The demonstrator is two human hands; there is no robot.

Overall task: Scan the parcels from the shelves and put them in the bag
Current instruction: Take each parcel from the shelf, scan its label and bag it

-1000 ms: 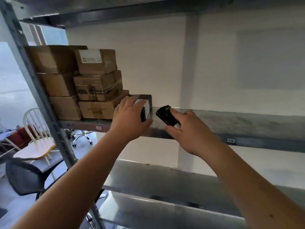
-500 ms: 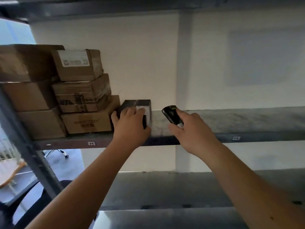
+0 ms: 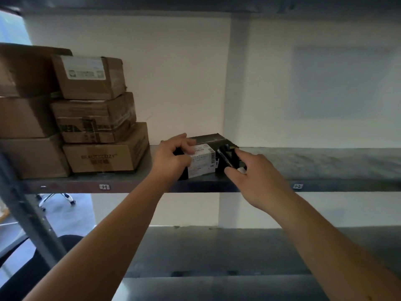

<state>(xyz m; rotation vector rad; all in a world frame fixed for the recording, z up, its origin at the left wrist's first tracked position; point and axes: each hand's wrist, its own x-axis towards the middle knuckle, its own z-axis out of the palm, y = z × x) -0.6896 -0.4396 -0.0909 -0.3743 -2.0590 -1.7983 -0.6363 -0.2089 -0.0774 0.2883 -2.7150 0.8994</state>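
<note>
Under my left hand [image 3: 173, 158] sits the black parcel [image 3: 208, 158], its fingers [image 3: 184, 146] curled over the top left corner and gripping it where it lies on the shelf [image 3: 325, 164], white label [image 3: 201, 160] turned toward me. Just right of those fingers, touching or nearly touching the parcel's right end, my right hand [image 3: 258, 179] pinches the black scanner [image 3: 226, 157] between thumb and forefinger, its nose pointing up and left toward the label. The parcel's long axis seems to run back from the shelf edge toward the wall, so I judge the next move turns on tilting the scanner leftward onto the label, which lies between the two hands and nearer the left. Further left of the left fingers, well apart from the parcel, brown cardboard boxes [image 3: 104, 148] stand stacked on the same shelf. I can see no bag anywhere here, so I cannot tell what it holds; the lower shelf [image 3: 217, 253] below my forearms shows nothing on it that I can make out.
</note>
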